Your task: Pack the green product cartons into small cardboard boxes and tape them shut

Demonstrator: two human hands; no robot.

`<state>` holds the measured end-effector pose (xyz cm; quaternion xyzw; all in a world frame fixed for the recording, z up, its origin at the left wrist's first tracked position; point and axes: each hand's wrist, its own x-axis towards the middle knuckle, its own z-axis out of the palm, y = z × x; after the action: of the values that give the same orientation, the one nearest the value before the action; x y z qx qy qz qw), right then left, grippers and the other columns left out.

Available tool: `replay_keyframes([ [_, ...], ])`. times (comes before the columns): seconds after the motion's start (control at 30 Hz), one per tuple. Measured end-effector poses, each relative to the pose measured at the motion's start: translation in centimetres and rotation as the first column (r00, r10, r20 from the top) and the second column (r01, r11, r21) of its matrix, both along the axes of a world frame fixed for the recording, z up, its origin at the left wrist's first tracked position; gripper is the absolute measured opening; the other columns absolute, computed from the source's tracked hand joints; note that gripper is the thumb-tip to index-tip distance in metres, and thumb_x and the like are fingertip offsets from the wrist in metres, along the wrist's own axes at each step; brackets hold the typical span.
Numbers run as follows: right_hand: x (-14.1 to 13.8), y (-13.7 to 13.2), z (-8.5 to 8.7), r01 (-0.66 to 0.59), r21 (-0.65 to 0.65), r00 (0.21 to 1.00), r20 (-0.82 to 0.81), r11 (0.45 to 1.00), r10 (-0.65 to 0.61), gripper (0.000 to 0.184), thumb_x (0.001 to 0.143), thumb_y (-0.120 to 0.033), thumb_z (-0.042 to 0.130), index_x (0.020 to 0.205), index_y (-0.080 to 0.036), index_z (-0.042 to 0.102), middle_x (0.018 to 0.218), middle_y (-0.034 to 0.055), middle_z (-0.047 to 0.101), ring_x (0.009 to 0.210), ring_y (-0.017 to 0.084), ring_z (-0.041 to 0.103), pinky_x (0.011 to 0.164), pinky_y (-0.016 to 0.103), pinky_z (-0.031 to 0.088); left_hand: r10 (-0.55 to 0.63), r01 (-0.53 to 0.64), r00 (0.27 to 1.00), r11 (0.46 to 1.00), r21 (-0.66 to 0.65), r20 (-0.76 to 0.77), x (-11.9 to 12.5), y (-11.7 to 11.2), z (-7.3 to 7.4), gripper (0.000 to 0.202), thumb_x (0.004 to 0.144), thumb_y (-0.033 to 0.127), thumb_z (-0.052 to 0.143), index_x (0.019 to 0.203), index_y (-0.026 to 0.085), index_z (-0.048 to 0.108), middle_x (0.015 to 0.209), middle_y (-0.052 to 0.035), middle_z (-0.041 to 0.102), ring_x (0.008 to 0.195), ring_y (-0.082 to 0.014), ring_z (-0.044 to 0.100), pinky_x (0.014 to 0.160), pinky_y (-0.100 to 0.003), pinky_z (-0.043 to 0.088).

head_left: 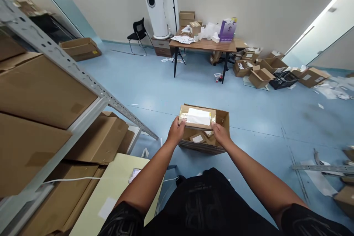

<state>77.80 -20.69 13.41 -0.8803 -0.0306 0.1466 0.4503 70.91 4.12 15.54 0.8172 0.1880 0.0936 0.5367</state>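
Between my two hands is a taped cardboard box (197,124) with a white label on top. My left hand (176,131) grips its left end, and my right hand (220,134) grips its right end. The held box is above a larger open carton (225,121) and hides part of its inside. Smaller labelled parcels (198,138) lie in that carton, partly covered from view.
To my left stands a metal shelf rack (91,84) stacked with large cartons (41,88). A pale yellow tabletop (96,195) is at the lower left. Farther off, a wooden desk (201,45) bears papers and a purple bag (227,30). Open boxes (260,76) crowd the right.
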Motion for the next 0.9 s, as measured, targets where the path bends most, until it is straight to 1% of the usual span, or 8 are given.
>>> replay_keyframes([
  [0.13, 3.1, -0.9, -2.7, -0.003, -0.095, 0.999, -0.041, 0.995, -0.001, 0.065, 0.095, -0.063, 0.044, 0.139, -0.019, 0.061, 0.142, 0.0137, 0.061, 0.133, 0.033, 0.054, 0.110, 0.046, 0.039, 0.083, -0.082, 0.992, 0.996, 0.017, -0.097, 2.2, 0.3, -2.9, 0.060, 0.098, 0.051, 0.049, 0.144, 0.013, 0.050, 0.153, -0.0190, 0.049, 0.143, -0.0303, 0.044, 0.117, -0.046, 0.035],
  [0.23, 6.0, -1.5, -4.8, -0.115, -0.087, 0.987, -0.123, 0.989, 0.104, 0.060, 0.095, -0.061, 0.043, 0.133, -0.020, 0.065, 0.136, 0.0132, 0.066, 0.125, 0.033, 0.060, 0.104, 0.045, 0.044, 0.137, -0.134, 0.979, 0.991, 0.028, -0.152, 1.9, 0.6, -4.2, 0.055, 0.098, 0.052, 0.047, 0.139, 0.015, 0.056, 0.148, -0.0174, 0.055, 0.138, -0.0288, 0.051, 0.115, -0.045, 0.037],
  [0.37, 9.8, -1.5, -6.6, -0.354, -0.075, 0.924, -0.180, 0.932, 0.337, 0.048, 0.093, -0.057, 0.047, 0.112, -0.022, 0.075, 0.116, 0.0105, 0.074, 0.110, 0.032, 0.066, 0.095, 0.042, 0.047, 0.354, -0.350, 0.916, 0.935, 0.056, -0.188, -1.3, -0.1, -4.9, 0.049, 0.098, 0.054, 0.043, 0.123, 0.018, 0.065, 0.130, -0.0130, 0.068, 0.126, -0.0275, 0.060, 0.109, -0.042, 0.043],
  [0.53, 12.5, 0.9, -7.5, -0.561, -0.068, 0.820, -0.179, 0.825, 0.543, 0.045, 0.091, -0.054, 0.049, 0.103, -0.021, 0.077, 0.110, 0.0104, 0.076, 0.107, 0.031, 0.067, 0.094, 0.041, 0.047, 0.585, -0.590, 0.781, 0.806, 0.049, -0.220, -7.8, -4.1, -4.6, 0.050, 0.096, 0.060, 0.043, 0.111, 0.020, 0.069, 0.109, -0.0082, 0.075, 0.108, -0.0277, 0.067, 0.098, -0.042, 0.050],
  [0.63, 11.4, 3.8, -7.5, -0.676, -0.026, 0.730, -0.168, 0.737, 0.663, 0.045, 0.089, -0.053, 0.049, 0.103, -0.020, 0.076, 0.108, 0.0104, 0.077, 0.105, 0.031, 0.068, 0.093, 0.040, 0.048, 0.657, -0.663, 0.715, 0.746, 0.065, -0.238, -11.9, -6.9, -3.5, 0.046, 0.095, 0.058, 0.045, 0.108, 0.022, 0.070, 0.111, -0.0069, 0.074, 0.109, -0.0276, 0.066, 0.097, -0.041, 0.050],
  [0.7, 9.5, 5.7, -7.3, -0.761, 0.012, 0.641, -0.145, 0.649, 0.754, 0.046, 0.089, -0.055, 0.048, 0.100, -0.019, 0.076, 0.105, 0.0107, 0.077, 0.103, 0.031, 0.068, 0.092, 0.040, 0.049, 0.712, -0.721, 0.656, 0.689, 0.073, -0.252, -14.7, -8.5, -2.7, 0.044, 0.095, 0.057, 0.046, 0.106, 0.022, 0.070, 0.112, -0.0067, 0.074, 0.109, -0.0276, 0.066, 0.097, -0.041, 0.050],
  [0.8, 5.6, 8.4, -7.0, -0.864, 0.072, 0.491, -0.097, 0.498, 0.866, 0.047, 0.088, -0.057, 0.047, 0.093, -0.020, 0.075, 0.100, 0.0103, 0.077, 0.100, 0.031, 0.069, 0.089, 0.039, 0.050, 0.805, -0.814, 0.544, 0.575, 0.084, -0.237, -19.2, -10.7, -1.5, 0.044, 0.096, 0.057, 0.044, 0.107, 0.023, 0.070, 0.113, -0.0063, 0.074, 0.110, -0.0273, 0.066, 0.098, -0.042, 0.049],
  [0.9, 1.1, 10.7, -6.9, -0.915, 0.098, 0.385, -0.079, 0.391, 0.920, 0.048, 0.087, -0.059, 0.047, 0.088, -0.020, 0.074, 0.092, 0.0092, 0.077, 0.095, 0.030, 0.070, 0.085, 0.039, 0.051, 0.881, -0.889, 0.427, 0.451, 0.086, -0.202, -24.6, -13.1, -0.9, 0.046, 0.096, 0.058, 0.044, 0.109, 0.022, 0.069, 0.115, -0.0062, 0.073, 0.111, -0.0266, 0.065, 0.099, -0.041, 0.049],
])
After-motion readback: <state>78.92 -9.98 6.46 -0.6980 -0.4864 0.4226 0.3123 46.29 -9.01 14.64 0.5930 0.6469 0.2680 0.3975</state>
